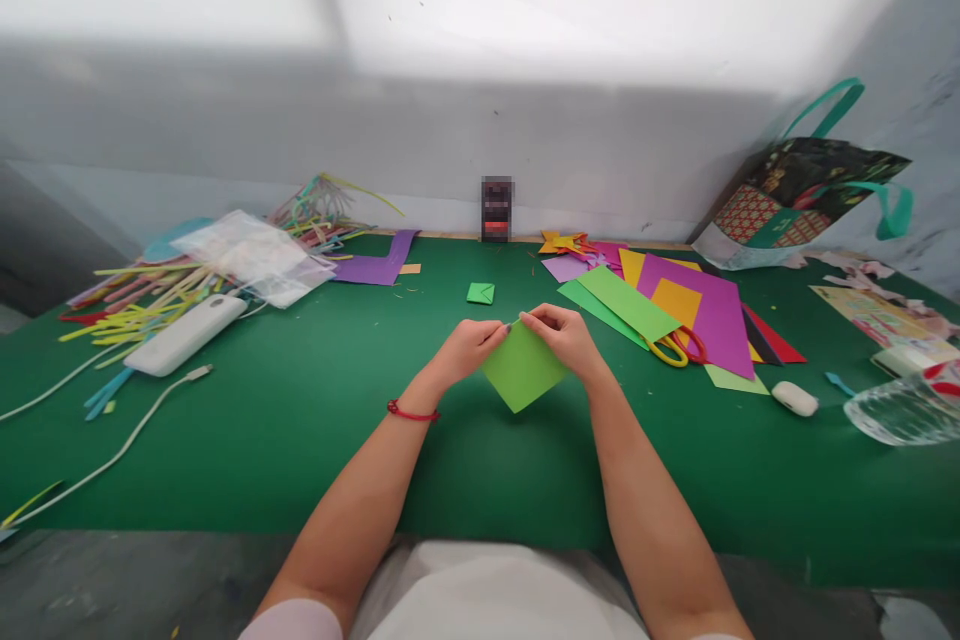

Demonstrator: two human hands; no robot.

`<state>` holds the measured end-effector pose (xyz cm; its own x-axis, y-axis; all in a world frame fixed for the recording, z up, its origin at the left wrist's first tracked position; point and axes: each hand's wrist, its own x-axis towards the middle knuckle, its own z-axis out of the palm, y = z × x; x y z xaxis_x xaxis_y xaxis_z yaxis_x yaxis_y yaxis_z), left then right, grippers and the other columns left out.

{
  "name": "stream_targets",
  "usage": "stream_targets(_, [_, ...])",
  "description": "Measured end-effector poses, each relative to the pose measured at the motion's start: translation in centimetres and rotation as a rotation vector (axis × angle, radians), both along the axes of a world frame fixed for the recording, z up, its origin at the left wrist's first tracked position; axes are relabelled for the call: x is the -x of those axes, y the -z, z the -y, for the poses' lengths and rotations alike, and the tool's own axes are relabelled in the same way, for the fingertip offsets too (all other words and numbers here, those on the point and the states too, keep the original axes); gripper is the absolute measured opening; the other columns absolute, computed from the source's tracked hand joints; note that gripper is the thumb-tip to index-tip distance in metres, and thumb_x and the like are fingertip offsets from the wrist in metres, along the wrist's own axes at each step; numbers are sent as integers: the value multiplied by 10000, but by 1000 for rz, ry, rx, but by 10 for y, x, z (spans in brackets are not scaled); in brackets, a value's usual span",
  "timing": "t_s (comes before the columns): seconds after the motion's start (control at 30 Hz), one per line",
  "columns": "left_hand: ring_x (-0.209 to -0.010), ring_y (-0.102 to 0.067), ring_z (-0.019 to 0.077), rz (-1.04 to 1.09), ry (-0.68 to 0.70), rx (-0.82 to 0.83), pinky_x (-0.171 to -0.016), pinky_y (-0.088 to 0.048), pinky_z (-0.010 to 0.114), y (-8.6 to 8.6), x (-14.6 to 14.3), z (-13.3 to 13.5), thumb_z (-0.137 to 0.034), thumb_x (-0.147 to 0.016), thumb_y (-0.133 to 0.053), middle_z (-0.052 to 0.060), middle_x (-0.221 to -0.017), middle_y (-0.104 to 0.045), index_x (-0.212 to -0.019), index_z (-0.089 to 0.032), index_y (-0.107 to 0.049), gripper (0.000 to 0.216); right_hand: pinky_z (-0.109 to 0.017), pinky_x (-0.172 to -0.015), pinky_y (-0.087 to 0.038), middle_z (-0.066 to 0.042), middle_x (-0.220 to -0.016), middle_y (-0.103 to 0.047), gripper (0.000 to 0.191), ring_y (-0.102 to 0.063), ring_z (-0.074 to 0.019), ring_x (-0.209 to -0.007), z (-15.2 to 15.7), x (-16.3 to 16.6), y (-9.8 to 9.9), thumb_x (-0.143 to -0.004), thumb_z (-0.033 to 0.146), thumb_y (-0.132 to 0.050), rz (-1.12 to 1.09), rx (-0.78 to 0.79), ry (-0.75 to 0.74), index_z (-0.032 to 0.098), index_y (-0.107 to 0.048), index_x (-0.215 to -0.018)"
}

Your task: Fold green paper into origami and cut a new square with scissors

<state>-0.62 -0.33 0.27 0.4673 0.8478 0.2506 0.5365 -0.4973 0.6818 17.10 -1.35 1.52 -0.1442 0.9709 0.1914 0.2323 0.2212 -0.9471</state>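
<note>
A light green square of paper [523,370] hangs from both hands over the middle of the green table, one corner pointing down toward me. My left hand [474,348], with a red cord bracelet at the wrist, pinches it near the top corner. From the other side my right hand [561,335] pinches the same edge, the fingertips of both hands close together. Just beyond them lies a small folded green paper [481,293], flat on the table.
Coloured paper sheets [712,310] and scissors [670,348] lie to the right, near a white case [794,398] and a clear bottle [900,410]. Paper strips [142,295], a white power bank [186,335] and a cable [142,425] occupy the left. A bag [795,200] leans at back right.
</note>
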Motion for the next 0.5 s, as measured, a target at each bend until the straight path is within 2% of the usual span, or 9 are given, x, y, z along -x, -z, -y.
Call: stream_targets(0.5, [-498, -275, 85, -5, -16, 9, -478, -206, 232, 1, 0, 1, -441, -851, -301, -51, -502, -280, -544, -192, -259, 398, -261, -503, -336, 10, -567, -500, 384, -427, -126, -532, 0, 1, -1, -701, 572, -566, 33, -28, -1, 197, -567, -624])
